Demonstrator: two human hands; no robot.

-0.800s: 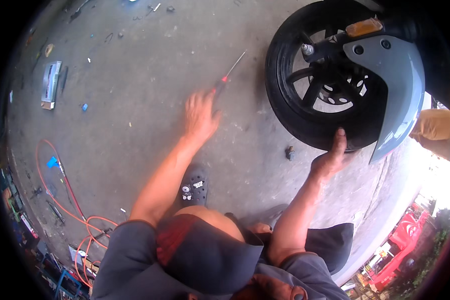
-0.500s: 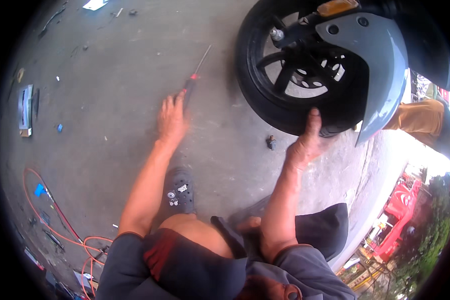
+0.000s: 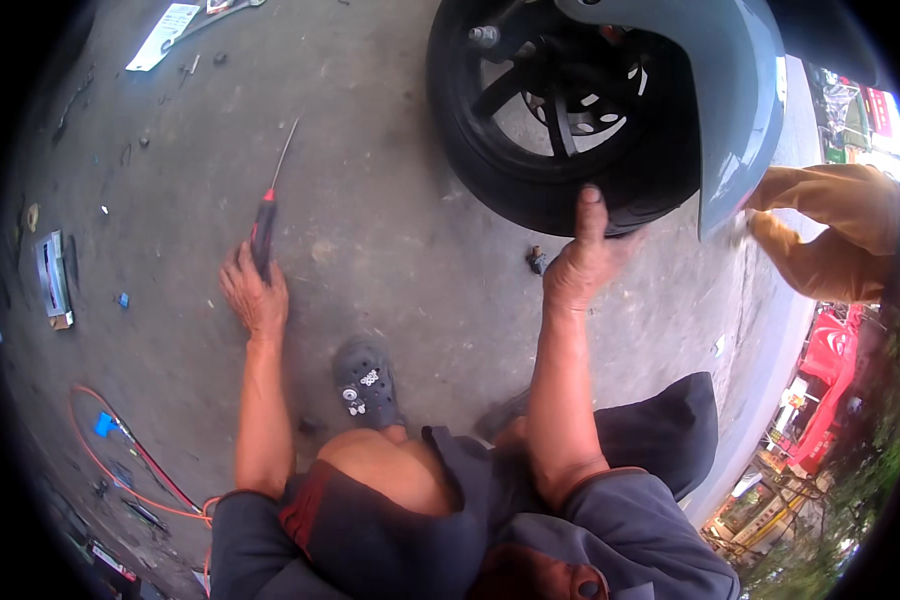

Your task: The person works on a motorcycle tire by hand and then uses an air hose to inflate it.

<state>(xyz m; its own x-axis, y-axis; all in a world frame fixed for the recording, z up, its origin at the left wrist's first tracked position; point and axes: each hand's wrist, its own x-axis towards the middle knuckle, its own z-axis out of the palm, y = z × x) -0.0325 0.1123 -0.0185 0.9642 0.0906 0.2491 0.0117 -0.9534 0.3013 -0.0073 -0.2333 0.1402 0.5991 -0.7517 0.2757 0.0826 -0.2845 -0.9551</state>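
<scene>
Left hand [image 3: 257, 293] grips the screwdriver [image 3: 264, 222] at its lower end, tip pointing away over the concrete floor [image 3: 390, 270]; right hand [image 3: 582, 268] clasps the black tyre's [image 3: 530, 200] lower edge (thumb on sidewall, fingers partly hidden), near the grey fender [image 3: 740, 110]

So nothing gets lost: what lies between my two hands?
A small dark part on the floor, much nearer your right hand than your left hand; the head view shows it.
</scene>
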